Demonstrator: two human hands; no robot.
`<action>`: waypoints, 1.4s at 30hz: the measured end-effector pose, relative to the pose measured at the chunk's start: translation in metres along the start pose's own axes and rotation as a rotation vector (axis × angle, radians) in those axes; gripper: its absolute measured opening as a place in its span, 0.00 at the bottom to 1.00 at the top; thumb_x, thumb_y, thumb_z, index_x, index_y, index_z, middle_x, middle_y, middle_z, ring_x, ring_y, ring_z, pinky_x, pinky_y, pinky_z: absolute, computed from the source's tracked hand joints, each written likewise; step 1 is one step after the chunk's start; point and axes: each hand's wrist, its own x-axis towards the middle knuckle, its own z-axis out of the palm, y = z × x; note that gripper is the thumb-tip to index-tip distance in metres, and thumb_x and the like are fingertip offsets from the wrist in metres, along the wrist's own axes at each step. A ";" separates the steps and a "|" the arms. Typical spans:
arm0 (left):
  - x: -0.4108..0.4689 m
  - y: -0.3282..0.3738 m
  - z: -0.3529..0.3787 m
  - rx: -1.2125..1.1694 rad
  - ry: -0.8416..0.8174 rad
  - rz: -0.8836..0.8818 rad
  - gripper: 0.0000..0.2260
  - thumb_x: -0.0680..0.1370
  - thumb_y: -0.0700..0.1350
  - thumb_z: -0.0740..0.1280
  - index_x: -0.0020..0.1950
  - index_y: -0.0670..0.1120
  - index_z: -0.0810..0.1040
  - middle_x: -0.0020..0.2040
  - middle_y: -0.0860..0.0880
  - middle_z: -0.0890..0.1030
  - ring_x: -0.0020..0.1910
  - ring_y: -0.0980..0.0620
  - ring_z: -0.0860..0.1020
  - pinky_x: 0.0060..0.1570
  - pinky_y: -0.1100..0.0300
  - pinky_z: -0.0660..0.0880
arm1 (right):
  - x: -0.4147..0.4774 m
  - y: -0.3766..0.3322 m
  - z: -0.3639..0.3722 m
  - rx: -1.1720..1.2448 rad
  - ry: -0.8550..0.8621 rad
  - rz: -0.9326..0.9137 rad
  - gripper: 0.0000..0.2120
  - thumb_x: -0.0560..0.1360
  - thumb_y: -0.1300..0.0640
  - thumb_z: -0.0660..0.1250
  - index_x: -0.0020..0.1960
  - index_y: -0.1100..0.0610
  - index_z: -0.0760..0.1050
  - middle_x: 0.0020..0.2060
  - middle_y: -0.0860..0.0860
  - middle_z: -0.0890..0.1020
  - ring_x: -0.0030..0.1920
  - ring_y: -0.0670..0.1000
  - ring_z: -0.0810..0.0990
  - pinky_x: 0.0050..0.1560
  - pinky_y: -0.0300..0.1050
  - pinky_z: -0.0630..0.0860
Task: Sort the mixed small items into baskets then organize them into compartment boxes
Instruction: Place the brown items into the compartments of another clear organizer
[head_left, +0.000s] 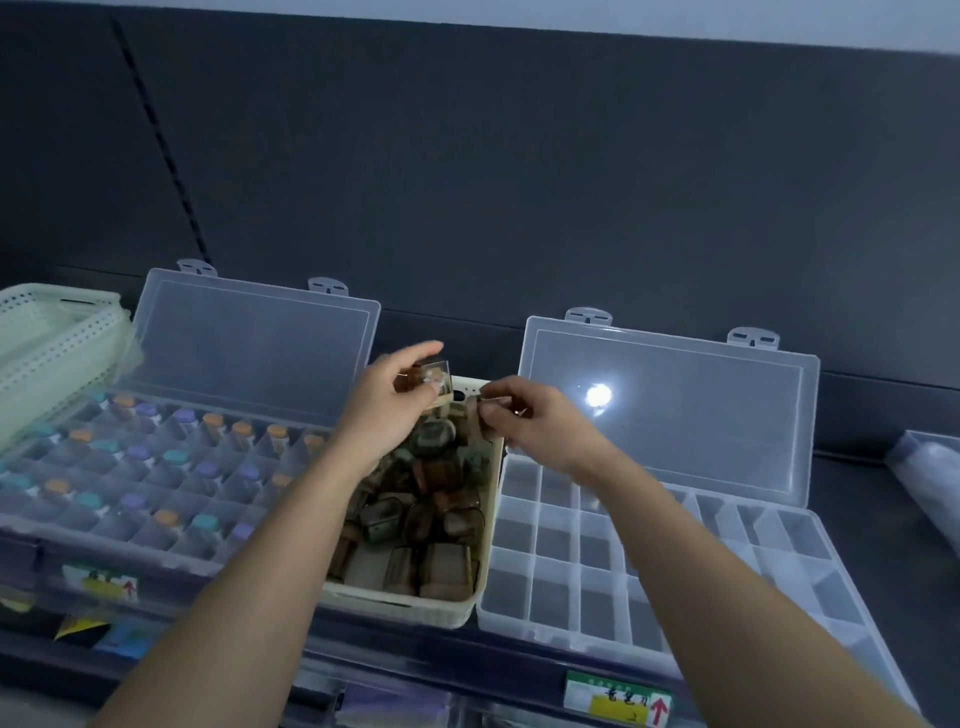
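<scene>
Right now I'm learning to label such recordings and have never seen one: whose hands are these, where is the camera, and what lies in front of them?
No machine: a person works with two bare hands, and one camera worn on the head looks down at them. In the middle stands a cream basket full of small brownish cases. Left of it an open compartment box holds small bottles with coloured caps; right of it a second open box looks empty where it shows. Pale baskets are stacked far left. The left hand holds one brownish case above the basket; the right hand pinches another small piece, too blurred to name.
</scene>
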 end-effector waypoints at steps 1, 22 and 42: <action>0.001 0.002 0.006 0.008 -0.030 0.003 0.21 0.74 0.43 0.70 0.55 0.71 0.75 0.60 0.53 0.79 0.59 0.53 0.77 0.63 0.48 0.73 | -0.002 0.004 -0.006 -0.021 0.016 0.015 0.13 0.76 0.53 0.66 0.60 0.49 0.74 0.44 0.52 0.83 0.46 0.53 0.81 0.52 0.52 0.79; -0.002 0.018 0.077 0.654 -0.519 0.224 0.26 0.69 0.43 0.76 0.66 0.50 0.76 0.53 0.55 0.72 0.52 0.56 0.71 0.48 0.62 0.67 | -0.041 0.042 -0.038 -0.535 0.079 0.149 0.21 0.69 0.59 0.73 0.61 0.50 0.75 0.53 0.53 0.78 0.48 0.53 0.77 0.46 0.41 0.71; -0.005 0.006 0.093 1.142 -0.554 0.523 0.17 0.72 0.62 0.68 0.53 0.54 0.79 0.47 0.54 0.73 0.55 0.51 0.69 0.56 0.51 0.59 | -0.034 0.053 -0.029 -0.739 -0.082 0.225 0.16 0.70 0.51 0.72 0.56 0.54 0.78 0.50 0.53 0.80 0.50 0.54 0.77 0.50 0.47 0.76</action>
